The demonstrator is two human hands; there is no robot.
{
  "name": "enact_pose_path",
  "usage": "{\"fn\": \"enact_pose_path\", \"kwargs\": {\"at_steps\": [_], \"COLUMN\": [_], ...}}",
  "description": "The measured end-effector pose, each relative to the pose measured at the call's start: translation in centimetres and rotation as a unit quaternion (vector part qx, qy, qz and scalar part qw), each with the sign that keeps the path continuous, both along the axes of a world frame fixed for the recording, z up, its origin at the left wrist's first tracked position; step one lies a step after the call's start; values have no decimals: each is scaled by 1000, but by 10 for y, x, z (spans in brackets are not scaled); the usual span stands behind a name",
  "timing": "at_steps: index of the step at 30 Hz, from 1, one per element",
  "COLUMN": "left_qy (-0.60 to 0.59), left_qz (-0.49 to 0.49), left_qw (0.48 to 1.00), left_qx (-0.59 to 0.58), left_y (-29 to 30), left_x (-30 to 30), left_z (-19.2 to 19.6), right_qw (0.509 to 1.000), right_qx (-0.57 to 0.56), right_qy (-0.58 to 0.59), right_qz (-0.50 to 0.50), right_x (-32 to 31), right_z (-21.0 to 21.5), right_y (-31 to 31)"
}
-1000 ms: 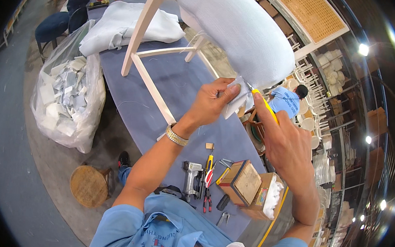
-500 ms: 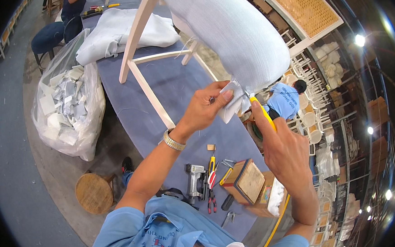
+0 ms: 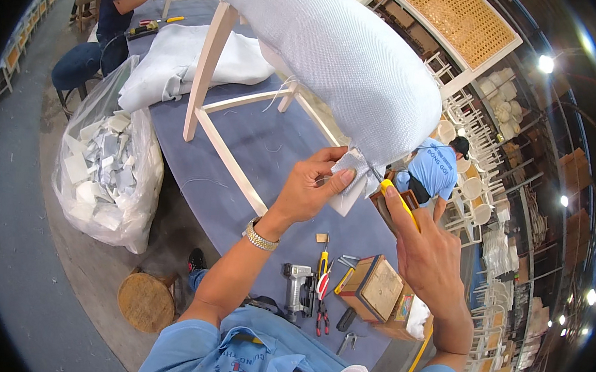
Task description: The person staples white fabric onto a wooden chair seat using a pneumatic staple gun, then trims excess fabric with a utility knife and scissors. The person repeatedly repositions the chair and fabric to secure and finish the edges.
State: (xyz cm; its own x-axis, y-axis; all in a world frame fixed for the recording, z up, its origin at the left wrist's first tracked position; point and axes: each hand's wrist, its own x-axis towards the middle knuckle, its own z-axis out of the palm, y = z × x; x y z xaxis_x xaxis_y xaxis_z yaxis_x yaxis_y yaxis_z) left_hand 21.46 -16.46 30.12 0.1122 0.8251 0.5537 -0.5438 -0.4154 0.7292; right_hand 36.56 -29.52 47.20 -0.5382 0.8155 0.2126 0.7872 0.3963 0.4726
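An upholstered chair (image 3: 347,59) with light grey woven fabric and pale wooden legs lies tipped on the table. At the near corner of its padded seat hangs a loose fabric flap (image 3: 354,167). My left hand (image 3: 309,189) pinches this flap between thumb and fingers, and loose threads trail beside it. In my right hand (image 3: 430,255) is a yellow utility knife (image 3: 400,204). Its blade points up at the seat corner, right beside the flap; whether it touches the fabric I cannot tell.
On the blue-covered table (image 3: 234,172) lie a staple gun (image 3: 297,288), pliers (image 3: 322,310) and wooden boxes (image 3: 374,286). Folded pale fabric (image 3: 196,64) is piled farther back. A plastic bag of scraps (image 3: 107,174) and a round stool (image 3: 146,302) stand left. Co-workers are beyond.
The whole view has shifted a little, so chair, hands and table sit lower. My left hand still pinches the flap, and the knife blade stays at the seat corner.
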Motion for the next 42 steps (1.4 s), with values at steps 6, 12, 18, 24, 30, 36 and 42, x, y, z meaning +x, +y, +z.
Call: {"fn": "enact_pose_path", "kwargs": {"at_steps": [6,12,18,24,30,36,42], "left_qy": [-4,-22,-28,-26,-15,15,32], "left_qz": [10,53,45,63,23,26,30], "left_qw": [1000,997,996,995,998,998,998], "left_qx": [-28,60,72,75,50,46,38], "left_y": [12,5,2,8,7,7,6], "left_x": [1,8,7,8,6,1,-3], "left_z": [4,-5,-4,-9,-7,-3,-2], "right_qw": [1000,999,1000,999,997,998,999], "right_qx": [5,26,-3,-3,-5,-1,8], "right_qy": [27,26,-10,-43,-73,-64,-41], "right_qz": [0,13,-2,-19,-12,-5,11], "right_x": [-1,-11,-24,-30,-27,-19,-8], "right_z": [-3,7,13,12,18,15,8], "right_y": [3,1,3,3,-1,-7,-5]}}
